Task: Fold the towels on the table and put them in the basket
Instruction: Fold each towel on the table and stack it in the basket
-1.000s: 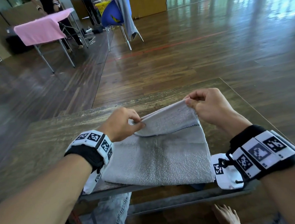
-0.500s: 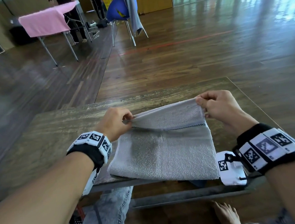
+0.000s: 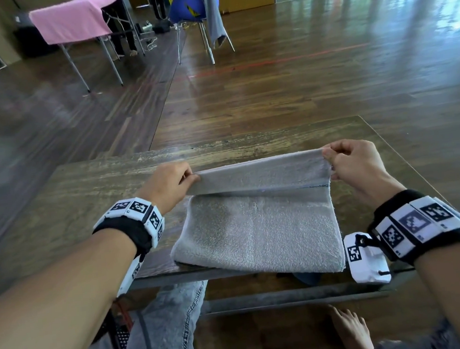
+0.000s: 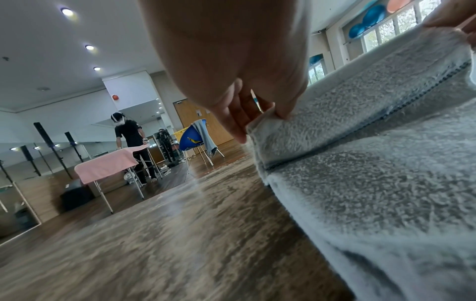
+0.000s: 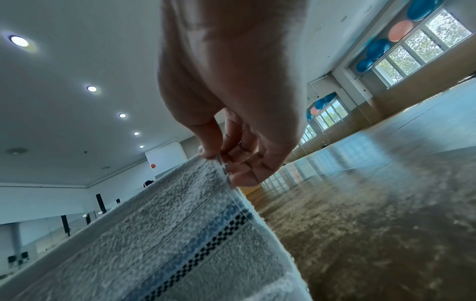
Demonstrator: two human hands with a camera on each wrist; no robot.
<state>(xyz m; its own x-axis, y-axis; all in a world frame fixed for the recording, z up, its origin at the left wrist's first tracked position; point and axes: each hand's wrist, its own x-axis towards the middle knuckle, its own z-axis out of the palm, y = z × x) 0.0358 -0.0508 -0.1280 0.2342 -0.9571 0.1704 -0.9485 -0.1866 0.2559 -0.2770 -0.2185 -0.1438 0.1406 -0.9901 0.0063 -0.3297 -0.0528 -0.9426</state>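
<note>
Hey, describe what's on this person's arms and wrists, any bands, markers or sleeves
Both forearms are bare, no sleeves. Each wrist has a black strap carrying white blocks printed with black square markers: left band, right band. A white camera box with one marker and a black cord hangs under the right wrist.

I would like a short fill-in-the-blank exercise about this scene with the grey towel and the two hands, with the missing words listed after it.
1. The left hand and the right hand each pinch a far ____ of the towel.
2. The towel's colour is ____.
3. The towel's near edge lies at the near edge of the wooden ____.
4. The far table's cloth is ____.

Missing words: corner; grey; table; pink
</note>
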